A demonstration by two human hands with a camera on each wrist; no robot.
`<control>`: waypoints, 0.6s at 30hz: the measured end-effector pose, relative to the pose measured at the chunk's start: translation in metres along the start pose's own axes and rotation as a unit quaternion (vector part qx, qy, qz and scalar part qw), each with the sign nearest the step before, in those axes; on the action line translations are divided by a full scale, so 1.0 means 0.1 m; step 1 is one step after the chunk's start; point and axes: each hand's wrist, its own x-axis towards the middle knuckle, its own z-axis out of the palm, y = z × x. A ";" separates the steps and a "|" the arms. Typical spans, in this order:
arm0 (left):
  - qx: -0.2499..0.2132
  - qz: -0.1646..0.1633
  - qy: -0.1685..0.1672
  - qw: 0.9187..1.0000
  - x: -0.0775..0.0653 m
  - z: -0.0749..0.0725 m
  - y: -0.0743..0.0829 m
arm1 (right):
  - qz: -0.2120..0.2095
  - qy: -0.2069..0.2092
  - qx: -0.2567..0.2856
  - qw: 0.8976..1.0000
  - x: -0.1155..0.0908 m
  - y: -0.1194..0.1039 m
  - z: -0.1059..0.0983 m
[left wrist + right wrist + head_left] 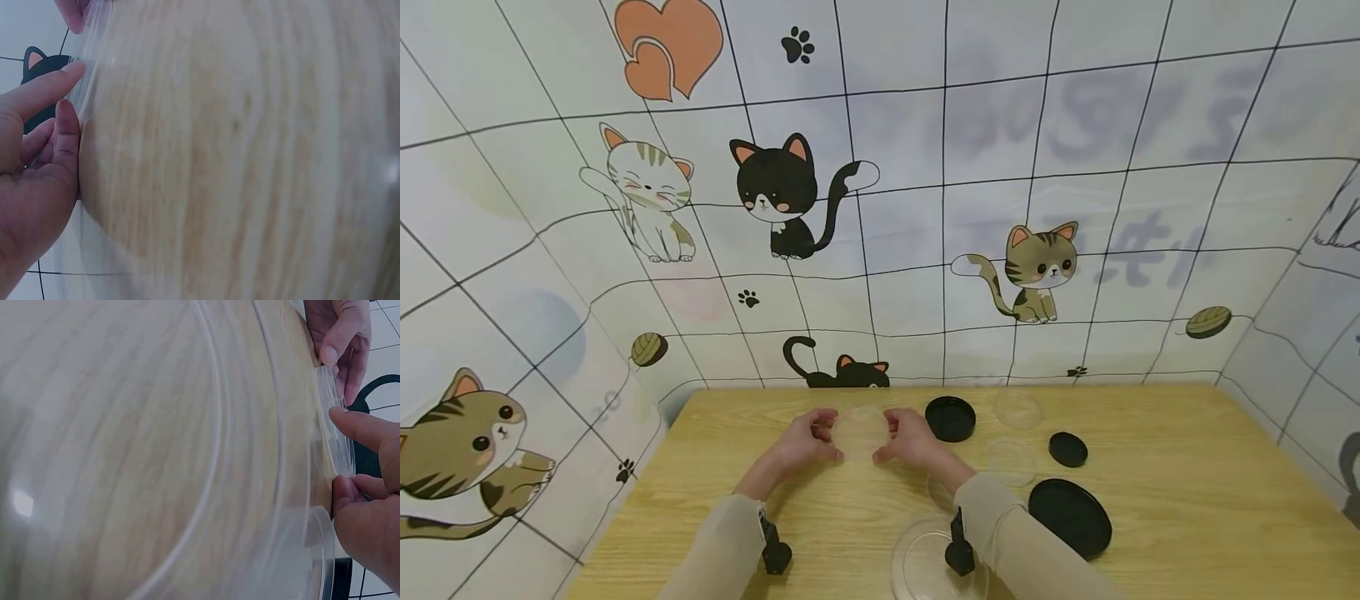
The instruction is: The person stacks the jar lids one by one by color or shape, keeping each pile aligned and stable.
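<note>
Near the far edge of the wooden table, both hands hold a clear round plastic dish (859,432) from opposite sides. My left hand (807,438) has thumb and fingers curved about its left rim. On the opposite rim, my right hand (908,437) grips in the same way. The right wrist view shows the dish's clear, ridged side (338,434) between the fingertips of the two hands. In the left wrist view, a fingertip of the left hand (44,150) touches the clear rim (94,47). The dish's transparency makes its exact outline hard to see.
Right of the hands lie black round lids: one medium (951,419), one small (1067,449) and one large (1070,518). Clear discs (1018,409) (1011,462) lie among them. A large clear disc (917,567) sits nearer, partly under the right forearm. A cat-patterned wall covering (910,275) borders the table (1187,500).
</note>
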 end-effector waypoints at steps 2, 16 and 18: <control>0.007 0.001 0.001 1.000 0.00 0.00 0.00 | 0.002 0.006 0.003 1.000 0.00 0.00 0.01; 0.005 -0.004 -0.014 1.000 -0.02 -0.01 0.04 | 0.004 0.008 0.031 0.999 0.04 0.06 -0.03; 0.008 -0.006 -0.012 1.000 -0.02 -0.01 0.05 | 0.008 0.002 0.042 0.999 0.04 0.07 -0.03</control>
